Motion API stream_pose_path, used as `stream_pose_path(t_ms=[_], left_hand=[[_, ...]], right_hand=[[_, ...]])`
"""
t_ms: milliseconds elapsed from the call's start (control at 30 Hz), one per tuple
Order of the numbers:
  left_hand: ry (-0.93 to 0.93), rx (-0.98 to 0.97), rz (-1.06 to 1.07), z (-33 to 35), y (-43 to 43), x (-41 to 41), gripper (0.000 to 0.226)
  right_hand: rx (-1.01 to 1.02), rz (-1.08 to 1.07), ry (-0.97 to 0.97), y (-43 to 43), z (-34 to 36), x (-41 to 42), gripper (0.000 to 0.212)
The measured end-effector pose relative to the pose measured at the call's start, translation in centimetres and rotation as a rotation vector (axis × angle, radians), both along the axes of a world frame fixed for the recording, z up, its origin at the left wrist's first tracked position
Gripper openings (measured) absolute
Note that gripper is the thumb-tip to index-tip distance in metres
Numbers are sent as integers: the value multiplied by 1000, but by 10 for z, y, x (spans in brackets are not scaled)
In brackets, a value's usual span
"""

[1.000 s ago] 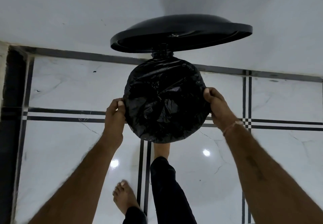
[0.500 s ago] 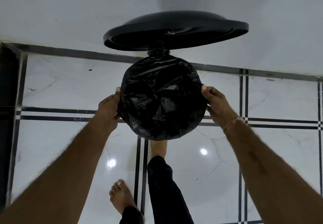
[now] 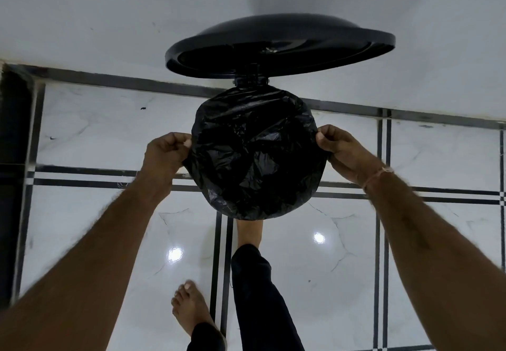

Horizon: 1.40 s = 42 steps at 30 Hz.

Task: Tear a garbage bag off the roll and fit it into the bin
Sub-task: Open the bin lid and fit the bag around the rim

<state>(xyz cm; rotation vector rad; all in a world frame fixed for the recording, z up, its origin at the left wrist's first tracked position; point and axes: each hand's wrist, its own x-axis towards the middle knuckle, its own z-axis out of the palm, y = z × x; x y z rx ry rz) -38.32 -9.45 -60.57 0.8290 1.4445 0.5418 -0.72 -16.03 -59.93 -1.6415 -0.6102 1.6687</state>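
A round black pedal bin stands on the floor below me, its mouth lined with a crinkled black garbage bag (image 3: 254, 156) folded over the rim. The bin's black lid (image 3: 279, 45) stands raised behind it, against the white wall. My left hand (image 3: 164, 156) pinches the bag's edge at the left side of the rim. On the right side my right hand (image 3: 345, 153) grips the bag's edge too. The bin's body is hidden under the bag. No roll is in view.
White marble floor (image 3: 342, 254) with black inlay lines spreads all around. One bare foot (image 3: 249, 231) sits at the bin's front base, hidden partly by the bag; the other foot (image 3: 191, 307) rests on the floor nearer me. A dark strip (image 3: 11, 175) runs down the left edge.
My left hand has slid up the left side of the rim and closed on the bag's edge. My right hand stays on the right side, fingers now pinched on the plastic.
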Motion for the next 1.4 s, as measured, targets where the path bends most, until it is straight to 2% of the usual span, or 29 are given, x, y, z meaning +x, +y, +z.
stream_pose_path(t_ms=[133,200,300,333,400,433,500,633,700,733,800,867,967,1100,1200,1267,1333,1367,1400], left_hand=[[182,38,37,-1,9,2,16],[209,45,81,-1,10,4,17],[232,44,132,-2,8,4,20],[235,47,133,-3,8,4,21],[245,69,129,-3,9,6,22],[269,89,119,-5,11,7,22],[315,106,88,-6,15,11,22],[166,51,113,-10,13,12,21],[79,108,54,-8,6,6,14],[31,133,15,-6,3,3,19],[-79,141,-55,-4,-3,-4,35],[-167,107,-68,-5,-7,-7,47],[-198,34,36,-8,-8,-4,44],[-191,-75,220,-10,-7,1,31],[-158,-34,217,-8,-17,4,22],[-145,20,193,-1,-29,10,26],[-53,87,152,3,-41,22,31],[20,121,141,0,-47,29,29],[90,161,142,-4,-52,35,27]], right_hand=[[49,-37,-44,-1,-4,-1,74],[52,-63,-73,-3,-5,-1,76],[39,-84,-131,-5,-5,-3,61],[31,-79,-154,-5,-5,-4,49],[38,-69,-200,-6,-5,-5,10],[25,-71,-207,-6,-4,-6,7],[-8,-74,-216,-7,0,-9,18],[-71,-98,-164,-8,7,-9,12],[-133,-68,-139,-9,13,-7,39],[-182,-27,-150,-10,15,-5,47],[-274,62,-181,-11,20,-2,38],[-298,34,-194,-9,21,0,22],[-213,-96,-185,-2,16,-4,12],[-87,-145,-173,1,14,-7,21],[-53,-145,-157,2,14,-8,27],[-50,-138,-167,4,14,-10,29],[-45,-142,-222,6,16,-16,26],[-26,-123,-331,5,17,-21,24],[22,-81,-531,3,18,-30,25]])
